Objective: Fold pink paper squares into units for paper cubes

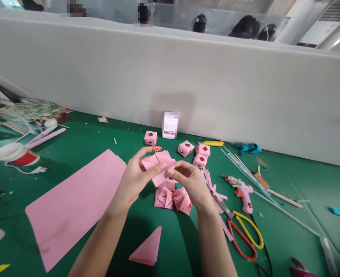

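Observation:
My left hand (139, 171) pinches a folded pink paper piece (159, 159) from the left, its thumb lying on top. From the right, my right hand (187, 177) grips the same piece between thumb and fingers. Below the hands, folded pink paper units (164, 198) sit on the green table (114, 238). A folded pink triangle (148, 248) lies nearer the front edge. Beyond the hands stand several pink paper cubes (185, 148) with diamond-shaped holes. A large pink sheet (80, 207) is spread out left of my left forearm.
A phone (170, 125) leans against the white partition (170, 73). To the right lie scissors (242, 231), paper strips (208, 179), a pink glue gun (243, 192) and a yellow cutter (213, 143). At the left are a paper cup (16, 154) and a heap of sticks (34, 111).

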The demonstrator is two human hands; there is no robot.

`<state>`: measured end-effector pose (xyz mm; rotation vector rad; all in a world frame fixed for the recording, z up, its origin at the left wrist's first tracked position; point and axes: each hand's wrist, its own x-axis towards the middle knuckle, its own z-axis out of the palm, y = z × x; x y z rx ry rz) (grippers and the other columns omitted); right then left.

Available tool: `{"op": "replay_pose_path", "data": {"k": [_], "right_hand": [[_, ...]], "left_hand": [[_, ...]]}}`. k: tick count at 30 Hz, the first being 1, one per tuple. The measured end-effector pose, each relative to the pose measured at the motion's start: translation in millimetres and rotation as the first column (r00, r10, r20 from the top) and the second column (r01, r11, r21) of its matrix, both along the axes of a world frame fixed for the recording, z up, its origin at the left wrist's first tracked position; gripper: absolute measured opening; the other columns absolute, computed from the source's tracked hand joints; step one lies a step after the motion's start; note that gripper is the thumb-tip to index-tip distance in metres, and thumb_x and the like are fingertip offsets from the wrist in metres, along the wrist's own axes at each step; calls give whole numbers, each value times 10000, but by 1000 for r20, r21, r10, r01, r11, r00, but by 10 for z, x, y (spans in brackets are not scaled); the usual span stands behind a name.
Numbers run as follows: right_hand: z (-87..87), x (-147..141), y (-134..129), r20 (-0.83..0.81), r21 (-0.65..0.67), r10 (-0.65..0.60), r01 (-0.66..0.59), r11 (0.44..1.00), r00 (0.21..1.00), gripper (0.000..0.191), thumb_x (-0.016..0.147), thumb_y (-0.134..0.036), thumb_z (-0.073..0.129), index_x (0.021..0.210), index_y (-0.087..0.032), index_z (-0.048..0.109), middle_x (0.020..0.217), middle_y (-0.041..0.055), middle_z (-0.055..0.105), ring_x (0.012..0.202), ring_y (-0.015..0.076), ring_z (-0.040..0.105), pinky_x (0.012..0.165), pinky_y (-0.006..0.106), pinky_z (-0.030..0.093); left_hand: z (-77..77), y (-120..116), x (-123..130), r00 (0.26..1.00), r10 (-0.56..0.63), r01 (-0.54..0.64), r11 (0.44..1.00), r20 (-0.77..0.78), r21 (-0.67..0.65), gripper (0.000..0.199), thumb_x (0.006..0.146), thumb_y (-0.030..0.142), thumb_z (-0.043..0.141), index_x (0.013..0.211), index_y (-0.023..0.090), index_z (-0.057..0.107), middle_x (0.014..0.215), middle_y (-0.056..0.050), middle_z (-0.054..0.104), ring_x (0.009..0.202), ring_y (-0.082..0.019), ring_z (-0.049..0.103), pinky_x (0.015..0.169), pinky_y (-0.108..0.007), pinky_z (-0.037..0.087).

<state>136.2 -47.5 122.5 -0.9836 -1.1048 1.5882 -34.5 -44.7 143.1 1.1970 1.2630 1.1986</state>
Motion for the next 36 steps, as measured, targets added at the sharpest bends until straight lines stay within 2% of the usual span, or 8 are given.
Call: {"op": "replay_pose_path", "data": {"k": [7, 16, 21, 26, 31, 36], "right_hand": [[-6, -8, -9, -5, -11, -44, 44, 999, 999, 232, 751, -344, 843, 774, -182, 678, 752, -16, 648, 717, 113, 621, 668, 227, 507], [7, -5, -14, -1, -23, -41, 41, 999, 999, 296, 697, -334, 881, 734, -182, 630, 725, -17, 656, 669, 111, 604, 600, 216, 487], [3, 9, -23, -7, -37, -7, 7, 999, 1000, 284, 693, -324, 886, 741, -190, 641, 696, -27, 656, 651, 111, 622, 612, 219, 496], [38, 43, -29, 58, 36, -39, 37, 999, 998, 210, 782, -380, 817, 872, -203, 748, 858, 20, 721, 757, 143, 662, 706, 262, 549], [59, 63, -42, 120, 99, -102, 90, 991, 988, 167, 822, -382, 780, 838, -216, 775, 826, 19, 731, 733, 140, 643, 689, 261, 546], [67, 41, -44, 152, 89, -135, 123, 988, 979, 191, 822, -397, 770, 794, -208, 764, 776, 24, 716, 720, 156, 634, 683, 284, 534]], "left_hand": [[28, -40, -10, 1000, 4, -4, 1000, 2, -27, 471, 785, 385, 788, 1199, 247, 611, 1034, -47, 712, 975, -233, 685, 734, -292, 545], [73, -94, -52, 974, -98, 102, 995, -206, 6, 371, 848, 342, 720, 1200, 300, 609, 769, 34, 630, 663, -134, 615, 571, -229, 451], [86, -91, -48, 957, -63, 71, 997, -283, 20, 411, 836, 319, 723, 1226, 318, 590, 838, 28, 663, 711, -142, 619, 624, -244, 457], [97, -84, -49, 974, -26, 31, 999, -227, 20, 459, 826, 331, 724, 1255, 274, 569, 910, -13, 692, 684, -151, 623, 606, -263, 474], [111, -101, -34, 976, -50, 55, 998, -212, 18, 434, 827, 323, 724, 1233, 284, 578, 867, 6, 674, 611, -125, 579, 557, -240, 453], [111, -115, -14, 978, -60, 63, 998, -198, 10, 412, 828, 286, 711, 1219, 301, 583, 788, 33, 633, 526, -98, 496, 485, -217, 390]]}}
